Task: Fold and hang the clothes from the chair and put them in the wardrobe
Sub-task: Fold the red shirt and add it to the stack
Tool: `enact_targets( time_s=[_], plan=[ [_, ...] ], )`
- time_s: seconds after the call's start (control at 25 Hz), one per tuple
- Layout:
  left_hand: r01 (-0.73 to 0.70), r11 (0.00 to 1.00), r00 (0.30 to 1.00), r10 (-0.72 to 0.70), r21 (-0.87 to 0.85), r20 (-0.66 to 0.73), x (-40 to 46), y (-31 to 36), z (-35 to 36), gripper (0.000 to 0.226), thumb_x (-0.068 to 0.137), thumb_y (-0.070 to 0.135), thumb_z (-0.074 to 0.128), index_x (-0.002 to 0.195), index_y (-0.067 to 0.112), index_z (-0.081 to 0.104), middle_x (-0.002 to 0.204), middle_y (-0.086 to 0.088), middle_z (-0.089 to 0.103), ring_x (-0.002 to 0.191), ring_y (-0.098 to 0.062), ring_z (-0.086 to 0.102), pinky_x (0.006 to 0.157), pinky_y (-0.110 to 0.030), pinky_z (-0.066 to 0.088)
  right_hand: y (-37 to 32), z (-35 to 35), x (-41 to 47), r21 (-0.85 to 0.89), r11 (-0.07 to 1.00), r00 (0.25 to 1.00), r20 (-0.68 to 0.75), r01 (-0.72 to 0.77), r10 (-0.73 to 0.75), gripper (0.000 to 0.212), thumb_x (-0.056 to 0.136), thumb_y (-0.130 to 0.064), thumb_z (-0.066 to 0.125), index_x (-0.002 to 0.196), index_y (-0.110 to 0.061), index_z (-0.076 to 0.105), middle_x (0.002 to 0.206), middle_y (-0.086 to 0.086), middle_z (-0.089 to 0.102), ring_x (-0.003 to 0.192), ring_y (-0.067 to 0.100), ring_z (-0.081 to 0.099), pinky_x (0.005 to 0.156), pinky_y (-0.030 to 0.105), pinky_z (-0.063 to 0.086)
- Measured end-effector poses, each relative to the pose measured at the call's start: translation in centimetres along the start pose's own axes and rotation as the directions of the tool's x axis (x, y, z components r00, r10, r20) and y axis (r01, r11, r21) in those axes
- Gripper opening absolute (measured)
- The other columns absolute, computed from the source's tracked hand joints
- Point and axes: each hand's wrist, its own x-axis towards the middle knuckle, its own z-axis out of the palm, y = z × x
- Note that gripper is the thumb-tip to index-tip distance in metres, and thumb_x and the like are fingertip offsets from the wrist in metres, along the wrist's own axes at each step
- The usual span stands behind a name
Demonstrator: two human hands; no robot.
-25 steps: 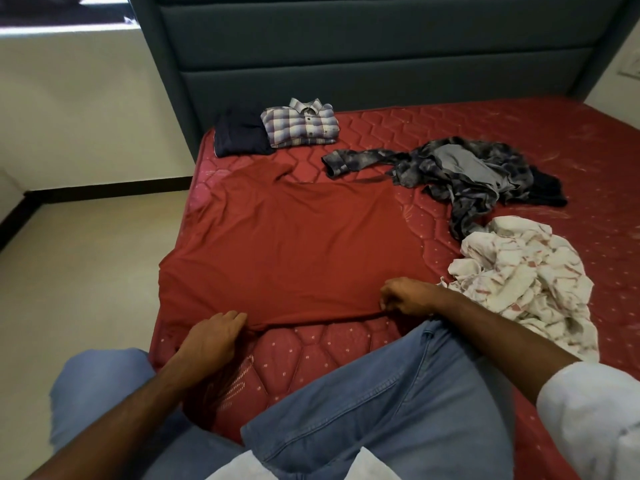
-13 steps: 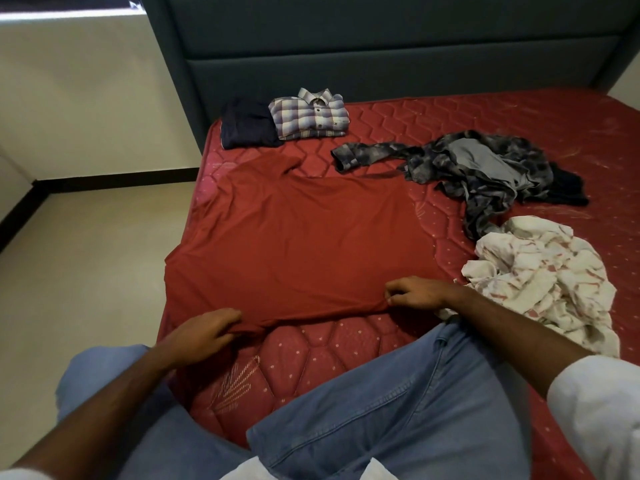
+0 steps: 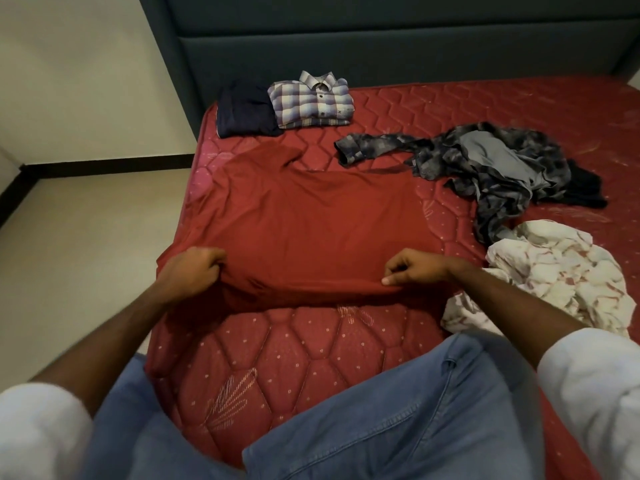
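Observation:
A red t-shirt (image 3: 311,223) lies spread flat on the red quilted mattress (image 3: 485,105). My left hand (image 3: 194,271) grips its near hem at the left, fingers curled into the cloth. My right hand (image 3: 415,270) pinches the same hem at the right, and the hem is raised a little off the mattress between them. A folded checked shirt (image 3: 313,100) and a folded dark navy garment (image 3: 244,110) sit side by side near the headboard. A crumpled grey patterned shirt (image 3: 485,168) and a crumpled white and pink garment (image 3: 561,282) lie to the right.
A dark teal padded headboard (image 3: 381,39) stands behind the bed. Pale floor (image 3: 86,237) runs along the bed's left side up to a cream wall with a black skirting. My knee in blue jeans (image 3: 381,427) rests on the mattress's near edge.
Both hands have moved away from me along the bed with the hem, which is now lifted and bunched. The camera has tilted down and come closer.

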Motion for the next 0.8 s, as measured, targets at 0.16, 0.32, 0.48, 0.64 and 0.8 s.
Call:
enact_targets(
  time_s=[0.16, 0.32, 0.48, 0.64, 0.8],
  plan=[
    [0.048, 0.994, 0.996, -0.040, 0.103, -0.084, 7.0, -0.8, -3.2, 0.024, 0.086, 0.018, 0.054, 0.106, 0.023, 0.068, 0.114, -0.017, 0.070, 0.102, -0.039, 0.067, 0.081, -0.044, 0.053, -0.1, -6.1, 3.6, -0.098, 0.995, 0.988, -0.155, -0.003, -0.013, 0.026, 0.097, -0.022, 0.070, 0.078, -0.004, 0.066, 0.067, -0.004, 0.055, 0.064, 0.005, 0.046, 0.061, 0.024, 0.041],
    [0.079, 0.975, 0.997, -0.074, 0.207, -0.029, 13.2, -2.2, -3.0, 0.020, 0.089, 0.026, 0.053, 0.105, 0.020, 0.064, 0.114, -0.021, 0.069, 0.101, -0.041, 0.068, 0.082, -0.046, 0.056, 0.7, -10.0, 8.4, -0.264, 0.956, 0.947, -0.320, -0.130, 0.040, 0.039, 0.089, -0.040, 0.076, 0.067, -0.014, 0.057, 0.060, -0.008, 0.052, 0.059, 0.007, 0.045, 0.060, 0.028, 0.039],
    [0.094, 0.924, 0.992, -0.118, 0.369, 0.043, 16.2, -3.5, -0.2, 0.024, 0.094, 0.032, 0.052, 0.110, 0.019, 0.064, 0.121, -0.014, 0.069, 0.108, -0.034, 0.067, 0.087, -0.040, 0.049, 2.5, -10.4, 12.0, -0.285, 0.929, 0.925, -0.359, -0.236, 0.124, 0.042, 0.084, -0.050, 0.077, 0.067, -0.018, 0.057, 0.062, -0.006, 0.060, 0.062, 0.013, 0.055, 0.062, 0.031, 0.044],
    [0.083, 0.938, 0.995, -0.056, 0.336, -0.089, 16.9, -4.3, 1.8, 0.022, 0.092, 0.030, 0.058, 0.106, 0.013, 0.057, 0.116, -0.016, 0.066, 0.106, -0.036, 0.064, 0.088, -0.048, 0.043, 4.1, -9.5, 12.8, -0.252, 0.922, 0.879, -0.450, -0.295, 0.158, 0.041, 0.083, -0.057, 0.075, 0.073, -0.020, 0.057, 0.074, -0.006, 0.065, 0.076, 0.021, 0.063, 0.069, 0.037, 0.049],
    [0.155, 0.963, 0.961, -0.096, 0.219, -0.259, 14.8, -5.2, 1.8, 0.044, 0.088, 0.036, 0.070, 0.122, 0.014, 0.055, 0.119, -0.014, 0.056, 0.108, -0.038, 0.055, 0.087, -0.056, 0.042, 2.4, -7.0, 13.2, -0.492, 0.799, 0.813, -0.582, -0.346, -0.006, 0.026, 0.092, -0.045, 0.067, 0.102, -0.023, 0.056, 0.110, 0.001, 0.055, 0.107, 0.028, 0.053, 0.088, 0.045, 0.040]
  ],
)
